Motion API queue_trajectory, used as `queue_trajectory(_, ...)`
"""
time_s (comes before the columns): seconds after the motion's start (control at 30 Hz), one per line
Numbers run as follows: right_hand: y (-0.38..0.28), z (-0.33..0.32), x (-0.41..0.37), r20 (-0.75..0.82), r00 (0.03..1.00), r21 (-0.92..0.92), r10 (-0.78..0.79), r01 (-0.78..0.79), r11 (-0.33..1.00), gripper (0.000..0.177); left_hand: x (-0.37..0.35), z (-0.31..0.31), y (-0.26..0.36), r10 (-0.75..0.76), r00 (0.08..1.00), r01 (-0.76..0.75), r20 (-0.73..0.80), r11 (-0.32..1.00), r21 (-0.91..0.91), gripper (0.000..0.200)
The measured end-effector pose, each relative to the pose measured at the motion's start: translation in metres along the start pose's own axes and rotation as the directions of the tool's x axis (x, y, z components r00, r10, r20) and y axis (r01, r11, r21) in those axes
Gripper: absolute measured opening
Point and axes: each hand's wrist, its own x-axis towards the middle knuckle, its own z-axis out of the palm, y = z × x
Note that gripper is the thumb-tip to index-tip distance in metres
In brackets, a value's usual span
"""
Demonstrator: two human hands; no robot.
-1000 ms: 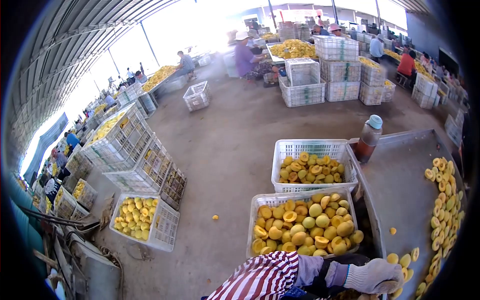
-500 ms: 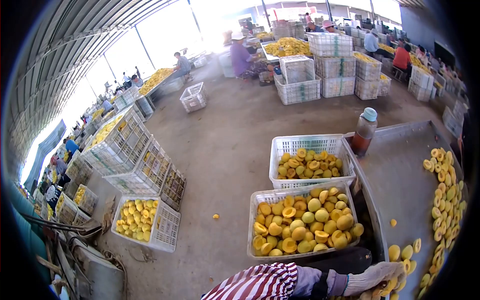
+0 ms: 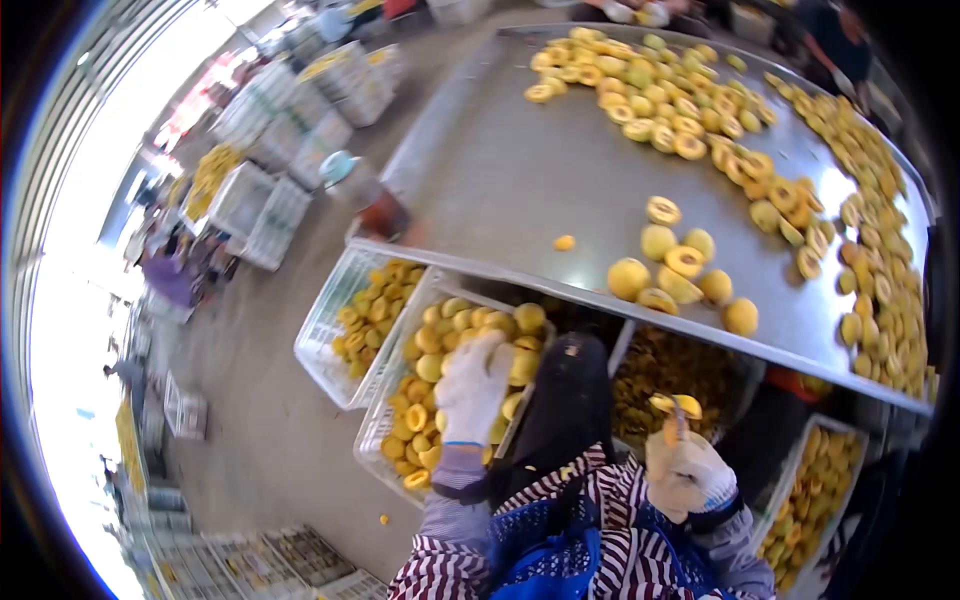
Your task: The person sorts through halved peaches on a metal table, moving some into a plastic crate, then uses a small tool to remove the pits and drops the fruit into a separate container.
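Observation:
My left hand (image 3: 474, 388), in a white glove, lies over a white plastic crate (image 3: 372, 465) of yellow peach halves (image 3: 417, 418). Its fingers stretch onto the fruit and look apart, their tips partly hidden. My right hand (image 3: 690, 472), in a soiled glove, is closed in front of my lap. A thin curved tool (image 3: 678, 418) seems to poke up from that fist, beside yellow peach pieces (image 3: 688, 405); the details are small and blurred. Beyond it, a bin of brown scraps (image 3: 668, 375) sits under the table. Several loose peaches (image 3: 684, 262) lie on the metal table (image 3: 500, 170).
Another peach crate (image 3: 325, 345) stands left of the first, and one more (image 3: 800, 500) at my right. A bottle (image 3: 365, 195) with a pale blue lid stands by the table's corner. Long rows of peach halves (image 3: 670, 95) cover the far and right table. Other people sit across it.
My view has swung right, onto the table and my lap. My left hand has moved from the peaches on the table to the crate. My right hand has come into view.

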Motion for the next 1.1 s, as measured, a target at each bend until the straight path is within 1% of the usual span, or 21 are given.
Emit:
queue_trajectory(0.03,0.0,-0.004,0.002,-0.037,0.996,-0.03,0.082,-0.083,0.996,0.022,0.002,0.005,-0.008,0.181,0.98,-0.149,-0.084,0.944,0.293,0.031)
queue_trajectory(0.07,-0.003,-0.008,0.007,-0.063,0.984,-0.064,0.165,-0.169,0.984,0.021,0.006,0.013,-0.008,0.378,0.916,-0.241,-0.137,0.789,0.565,0.034)
queue_trajectory(0.1,-0.013,-0.003,0.006,-0.094,0.971,-0.086,0.218,-0.226,0.97,0.021,0.013,0.021,0.009,0.377,0.912,-0.304,-0.16,0.886,0.35,0.038)
queue_trajectory(0.13,-0.012,-0.006,0.007,-0.051,0.975,-0.073,0.216,-0.219,0.973,0.023,0.019,0.03,0.029,0.33,0.943,-0.322,-0.051,0.938,0.126,0.037)
queue_trajectory(0.2,-0.014,-0.01,0.009,-0.039,0.968,-0.039,0.249,-0.25,0.967,0.024,0.038,0.052,0.072,0.276,0.944,-0.212,0.183,0.928,-0.307,0.036)
queue_trajectory(0.3,-0.017,-0.014,0.008,-0.07,0.982,-0.071,0.174,-0.179,0.981,0.025,0.078,0.102,0.107,0.426,0.871,-0.398,0.244,0.904,-0.158,0.036)
queue_trajectory(0.4,-0.022,-0.019,0.004,-0.159,0.974,-0.114,0.162,-0.181,0.977,0.026,0.116,0.157,0.112,0.447,0.791,-0.506,0.418,0.862,0.036,0.039)
queue_trajectory(0.5,-0.022,-0.027,0.004,-0.196,0.967,-0.123,0.161,-0.187,0.975,0.027,0.126,0.161,0.136,0.325,0.786,-0.5,0.526,0.835,0.231,0.044)
queue_trajectory(0.6,-0.024,-0.023,0.006,-0.255,0.953,-0.159,0.166,-0.21,0.965,0.029,0.133,0.148,0.156,0.277,0.732,-0.548,0.622,0.782,0.296,0.048)
queue_trajectory(0.67,-0.026,-0.025,0.006,-0.268,0.953,-0.219,0.141,-0.203,0.954,0.032,0.136,0.142,0.145,0.174,0.816,-0.234,0.551,0.971,0.04,0.051)
queue_trajectory(0.7,-0.026,-0.027,0.006,-0.283,0.952,-0.241,0.119,-0.191,0.951,0.033,0.141,0.139,0.139,0.11,0.841,-0.065,0.531,0.993,-0.103,0.053)
queue_trajectory(0.73,-0.023,-0.028,0.005,-0.297,0.949,-0.259,0.102,-0.183,0.948,0.034,0.146,0.139,0.131,0.033,0.731,0.388,0.682,0.802,-0.454,0.062)
queue_trajectory(0.77,-0.018,-0.031,0.008,-0.322,0.947,-0.324,0.026,-0.135,0.936,0.034,0.139,0.136,0.124,0.231,0.698,0.472,0.678,0.563,-0.678,0.065)
queue_trajectory(0.8,-0.012,-0.035,0.013,-0.338,0.94,-0.392,-0.051,-0.092,0.915,0.035,0.127,0.129,0.117,0.411,0.685,0.549,0.602,0.252,-0.797,0.068)
queue_trajectory(0.83,-0.008,-0.036,0.016,-0.346,0.929,-0.461,-0.128,-0.05,0.886,0.035,0.112,0.12,0.119,0.47,0.661,0.572,0.585,0.189,-0.798,0.068)
queue_trajectory(0.9,-0.009,-0.033,0.019,-0.373,0.864,-0.798,-0.338,-0.113,0.592,0.037,0.073,0.09,0.142,0.582,0.61,0.624,0.538,0.065,-0.779,0.068)
queue_trajectory(0.93,-0.012,-0.031,0.021,-0.349,0.828,-0.902,-0.438,-0.171,0.396,0.037,0.052,0.069,0.152,0.555,0.562,0.653,0.613,0.157,-0.741,0.064)
queue_trajectory(0.97,-0.019,-0.027,0.02,-0.349,0.827,-0.914,-0.44,-0.197,0.355,0.04,0.037,0.069,0.148,0.521,0.626,0.436,0.58,0.384,-0.814,0.063)
queue_trajectory(1.0,-0.021,-0.025,0.016,-0.346,0.804,-0.902,-0.484,-0.144,0.407,0.041,0.028,0.07,0.147,0.508,0.683,0.178,0.524,0.58,-0.795,0.061)
queue_trajectory(1.03,-0.021,-0.024,0.013,-0.345,0.778,-0.886,-0.526,-0.086,0.455,0.041,0.023,0.067,0.153,0.458,0.704,0.196,0.543,0.61,-0.768,0.056)
queue_trajectory(1.1,-0.018,-0.02,0.007,-0.339,0.724,-0.836,-0.601,0.061,0.545,0.044,0.021,0.068,0.15,0.47,0.644,0.52,0.604,0.31,-0.796,0.055)
